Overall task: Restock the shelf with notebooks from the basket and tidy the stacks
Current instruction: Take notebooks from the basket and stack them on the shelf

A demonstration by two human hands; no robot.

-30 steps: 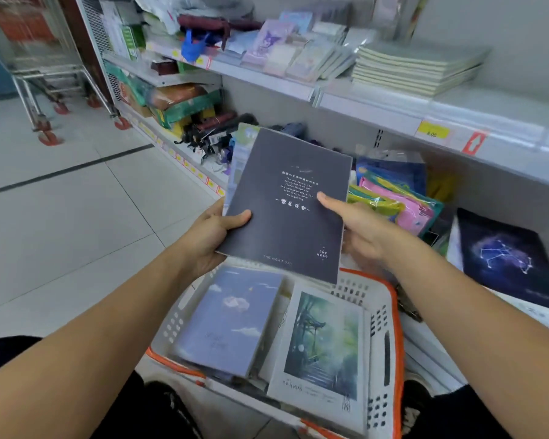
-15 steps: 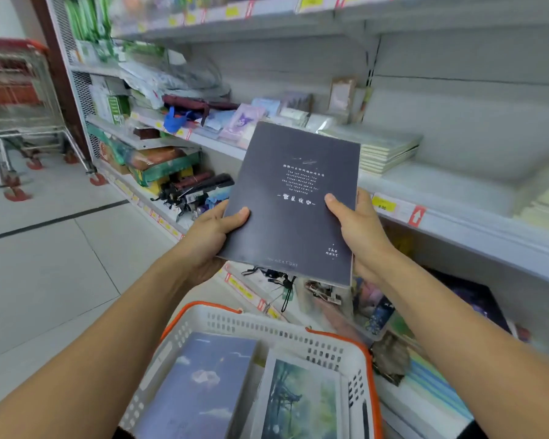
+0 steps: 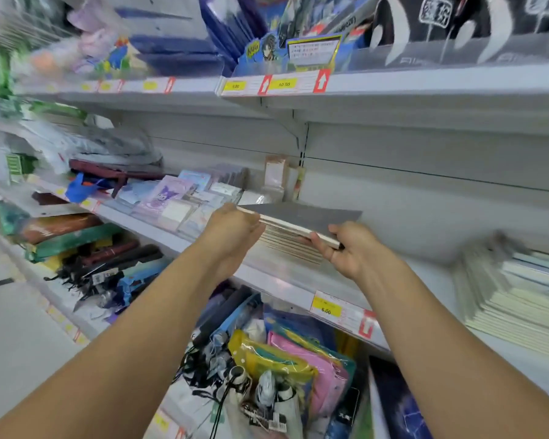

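Observation:
A dark grey notebook [image 3: 301, 213] lies flat over a stack of pale notebooks [image 3: 290, 245] on the middle shelf [image 3: 286, 274]. My left hand [image 3: 235, 229] grips its left edge. My right hand [image 3: 346, 248] holds its near right corner, thumb on top and fingers under. I cannot tell whether the notebook rests on the stack or hovers just above it. The basket is out of view.
A second, blurred stack of pale notebooks [image 3: 517, 296] sits on the same shelf to the right. Small stationery packs [image 3: 184, 198] lie to the left. A price tag [image 3: 327, 307] hangs on the shelf lip. Colourful pouches [image 3: 298, 365] and umbrellas [image 3: 114, 264] fill the shelf below.
Both hands raised the grey notebook from upright in front of me and turned it flat over the stack on the middle shelf. The view rose, and the basket dropped out of sight.

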